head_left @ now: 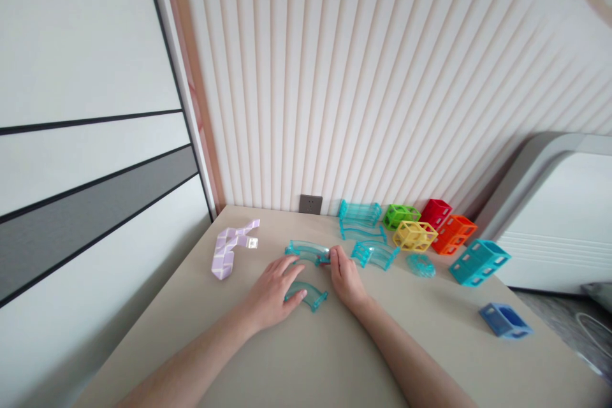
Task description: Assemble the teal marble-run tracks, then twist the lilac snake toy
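My left hand (pixel 275 290) is spread open, its thumb over a translucent teal curved track piece (pixel 313 295) on the table. Its fingertips reach the near edge of another teal curved track piece (pixel 308 248) just behind. At that rear piece's right end, my right hand (pixel 345 275) is closed, with a small red piece (pixel 326 261) showing by its fingertips. The fingers hide most of the red piece, so its kind is unclear. More teal track pieces (pixel 382 256) lie to the right of my right hand.
A lilac and white folding snake puzzle (pixel 224 255) lies at left. Toward the right stand green (pixel 400 217), yellow (pixel 415 236), red (pixel 436 211), orange (pixel 454 234), teal (pixel 479 262) and blue (pixel 505 320) open-frame blocks. A ribbed wall rises behind the table (pixel 296 363).
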Tool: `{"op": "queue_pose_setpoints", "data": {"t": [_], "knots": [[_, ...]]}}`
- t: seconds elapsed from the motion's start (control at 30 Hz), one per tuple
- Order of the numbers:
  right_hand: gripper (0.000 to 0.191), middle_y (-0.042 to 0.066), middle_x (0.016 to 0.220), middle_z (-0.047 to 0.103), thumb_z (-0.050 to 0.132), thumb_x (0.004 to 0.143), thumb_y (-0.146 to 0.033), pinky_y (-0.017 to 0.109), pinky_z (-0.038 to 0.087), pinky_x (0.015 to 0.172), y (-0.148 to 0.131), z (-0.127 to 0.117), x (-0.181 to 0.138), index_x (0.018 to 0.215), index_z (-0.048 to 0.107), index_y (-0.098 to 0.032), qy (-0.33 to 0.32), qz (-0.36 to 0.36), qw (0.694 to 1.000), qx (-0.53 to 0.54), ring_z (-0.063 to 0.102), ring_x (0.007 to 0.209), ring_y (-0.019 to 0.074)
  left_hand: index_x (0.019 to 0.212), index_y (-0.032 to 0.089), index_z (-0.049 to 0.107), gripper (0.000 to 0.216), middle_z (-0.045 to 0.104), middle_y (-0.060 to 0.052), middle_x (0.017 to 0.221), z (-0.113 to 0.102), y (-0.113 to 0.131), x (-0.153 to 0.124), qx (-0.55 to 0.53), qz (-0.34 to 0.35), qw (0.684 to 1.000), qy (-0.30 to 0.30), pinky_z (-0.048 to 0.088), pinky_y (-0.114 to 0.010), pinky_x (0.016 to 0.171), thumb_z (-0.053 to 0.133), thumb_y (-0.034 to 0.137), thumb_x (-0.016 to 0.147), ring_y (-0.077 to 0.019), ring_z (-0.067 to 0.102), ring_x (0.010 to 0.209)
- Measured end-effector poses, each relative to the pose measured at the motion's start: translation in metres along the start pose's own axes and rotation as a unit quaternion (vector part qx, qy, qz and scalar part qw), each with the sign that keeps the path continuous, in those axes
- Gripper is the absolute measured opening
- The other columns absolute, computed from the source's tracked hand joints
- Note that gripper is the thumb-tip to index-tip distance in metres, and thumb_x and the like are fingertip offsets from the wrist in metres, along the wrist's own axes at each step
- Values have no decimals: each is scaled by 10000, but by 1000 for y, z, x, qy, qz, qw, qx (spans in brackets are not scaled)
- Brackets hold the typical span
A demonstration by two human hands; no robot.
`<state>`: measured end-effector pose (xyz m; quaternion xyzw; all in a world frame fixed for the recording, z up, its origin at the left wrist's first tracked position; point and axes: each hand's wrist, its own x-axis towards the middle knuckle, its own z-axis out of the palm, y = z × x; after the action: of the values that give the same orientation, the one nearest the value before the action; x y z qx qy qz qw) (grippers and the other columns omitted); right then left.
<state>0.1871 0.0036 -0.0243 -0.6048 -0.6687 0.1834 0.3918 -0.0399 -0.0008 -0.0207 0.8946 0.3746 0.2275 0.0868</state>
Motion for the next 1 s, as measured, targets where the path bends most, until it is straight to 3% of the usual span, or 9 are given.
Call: {"op": "queue_pose_setpoints", "data": {"t": [0.2,0.37,0.47,0.57,0.73,0.8,0.87,1.0], "knots": [[365,5,730,632,229,1013,-482,273,442,672,4,0,0,852,471,-260,44,-14,999,11,614,681,181,1366,210,475,471,509,-125,1419,2,-6,2,-4,-1,999,34,429,-471,1099,515,424,947,-288,489,1305],[399,21,740,606,230,1001,-503,288,440,695,0,-6,-4,860,500,-245,84,-23,996,5,582,692,187,1484,197,269,571,562,-144,1344,2,-10,5,-31,-45,990,128,466,-456,1058,474,360,976,-265,541,1248],[448,33,734,650,248,1003,-520,282,459,729,-10,-9,-9,822,541,-232,60,-21,996,61,605,704,182,1522,238,173,630,531,-131,1380,-1,-10,6,-46,-38,986,155,461,-450,1063,478,313,975,-259,525,1272],[511,38,664,683,278,988,-573,275,477,727,-21,-9,-14,710,533,-228,22,8,988,149,625,672,178,1497,276,246,576,538,-107,1366,-4,-8,5,-56,-5,987,148,463,-429,1062,483,278,973,-245,531,1264],[589,10,467,602,270,931,-702,267,463,559,-27,-4,-18,629,469,-236,-17,97,969,227,575,471,167,1389,252,416,489,665,-88,1140,-11,-3,4,-40,23,987,153,539,-402,924,567,334,930,-247,645,1056],[643,19,481,602,220,943,-696,266,454,544,-27,-6,-20,629,516,-219,-26,102,974,201,580,471,166,1316,222,480,454,692,-87,1055,-15,-2,3,-21,26,988,151,549,-406,874,598,366,902,-254,665,975],[652,43,583,653,225,972,-643,267,459,595,-27,-12,-23,682,601,-195,-23,61,991,120,621,564,172,1229,196,527,400,703,-88,1007,-18,-1,3,-9,22,990,141,548,-417,850,609,371,879,-261,671,932],[465,76,897,736,381,978,-544,313,466,785,-30,-27,-32,1054,684,-199,-44,-80,993,-71,666,814,202,1107,195,571,322,710,-73,955,-21,0,2,1,3,995,103,544,-417,819,623,352,830,-264,672,888]]}}
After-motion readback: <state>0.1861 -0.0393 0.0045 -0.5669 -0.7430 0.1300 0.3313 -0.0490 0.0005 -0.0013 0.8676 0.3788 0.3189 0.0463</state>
